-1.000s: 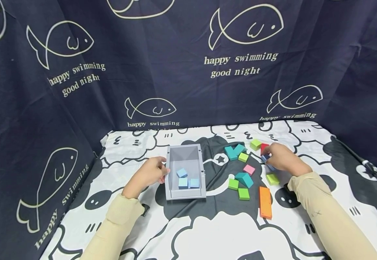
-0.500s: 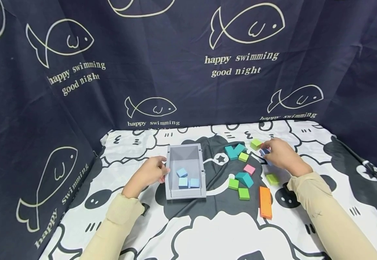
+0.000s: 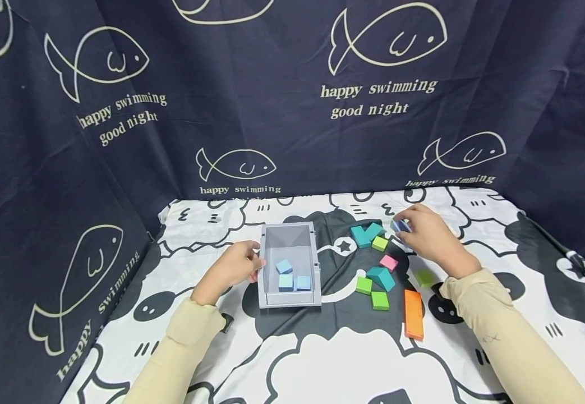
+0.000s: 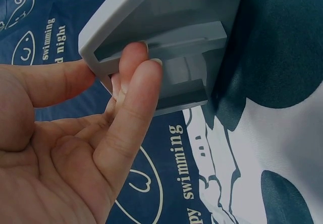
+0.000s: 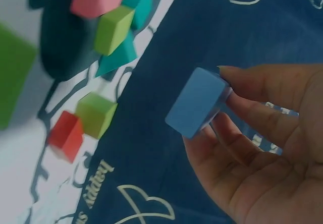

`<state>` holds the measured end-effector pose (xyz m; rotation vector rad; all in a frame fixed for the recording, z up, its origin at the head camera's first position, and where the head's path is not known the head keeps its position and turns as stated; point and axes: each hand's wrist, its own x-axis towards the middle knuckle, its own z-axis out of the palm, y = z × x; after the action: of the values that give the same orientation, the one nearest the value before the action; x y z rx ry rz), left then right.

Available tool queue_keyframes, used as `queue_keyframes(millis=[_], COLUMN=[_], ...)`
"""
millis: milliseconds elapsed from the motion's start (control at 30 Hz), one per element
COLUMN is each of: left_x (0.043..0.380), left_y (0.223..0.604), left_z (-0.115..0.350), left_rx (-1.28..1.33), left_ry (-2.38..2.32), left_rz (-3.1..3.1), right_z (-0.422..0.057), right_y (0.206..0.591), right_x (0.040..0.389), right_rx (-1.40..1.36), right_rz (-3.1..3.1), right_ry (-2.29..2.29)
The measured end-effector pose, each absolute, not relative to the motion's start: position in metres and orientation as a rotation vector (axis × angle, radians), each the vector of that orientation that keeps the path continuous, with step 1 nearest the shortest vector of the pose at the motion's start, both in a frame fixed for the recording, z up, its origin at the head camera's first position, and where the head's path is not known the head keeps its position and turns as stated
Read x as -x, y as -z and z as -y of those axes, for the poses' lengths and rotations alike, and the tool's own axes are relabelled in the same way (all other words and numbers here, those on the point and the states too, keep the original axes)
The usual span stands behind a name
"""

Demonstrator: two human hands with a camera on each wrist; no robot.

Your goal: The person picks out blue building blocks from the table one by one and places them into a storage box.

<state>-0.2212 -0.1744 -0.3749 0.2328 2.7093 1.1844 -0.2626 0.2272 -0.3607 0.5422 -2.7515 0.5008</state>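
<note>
My right hand (image 3: 432, 235) pinches a blue block (image 5: 198, 103) between thumb and fingertips, lifted over the far right of the cloth. In the head view that hand covers the red block (image 5: 66, 136), which shows in the right wrist view beside a lime green block (image 5: 96, 115). A grey open box (image 3: 263, 247) stands left of the blocks, with several light blue blocks (image 3: 285, 281) lying in its near end. My left hand (image 3: 235, 264) grips the box's left side; in the left wrist view the thumb is at the rim and the fingertips (image 4: 146, 77) reach under it.
Right of the box lie teal blocks (image 3: 381, 278), green blocks (image 3: 380, 301), a pink block (image 3: 388, 262) and a long orange block (image 3: 413, 314). A lime block (image 3: 425, 278) lies by the right wrist. A dark fish-print curtain (image 3: 292, 112) hangs behind the patterned cloth (image 3: 342, 365).
My right hand has picked up the blue block from beside the red one and moved it slightly left and up. The left hand stays on the box.
</note>
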Motion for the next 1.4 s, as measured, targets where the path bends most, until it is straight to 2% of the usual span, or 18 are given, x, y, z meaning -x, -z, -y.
queue_keyframes(millis=[533, 1400], left_x=[0.22, 0.22], left_y=[0.376, 0.376], left_z=[0.175, 0.174], left_rx=[-0.235, -0.219], left_ry=[-1.182, -1.179], left_rz=[-2.719, -2.723], right_z=[-0.188, -0.089], right_y=[0.341, 0.339], right_x=[0.253, 0.245], right_rx=[-0.675, -0.977], right_rz=[2.636, 2.503], right_ry=[-0.573, -0.722])
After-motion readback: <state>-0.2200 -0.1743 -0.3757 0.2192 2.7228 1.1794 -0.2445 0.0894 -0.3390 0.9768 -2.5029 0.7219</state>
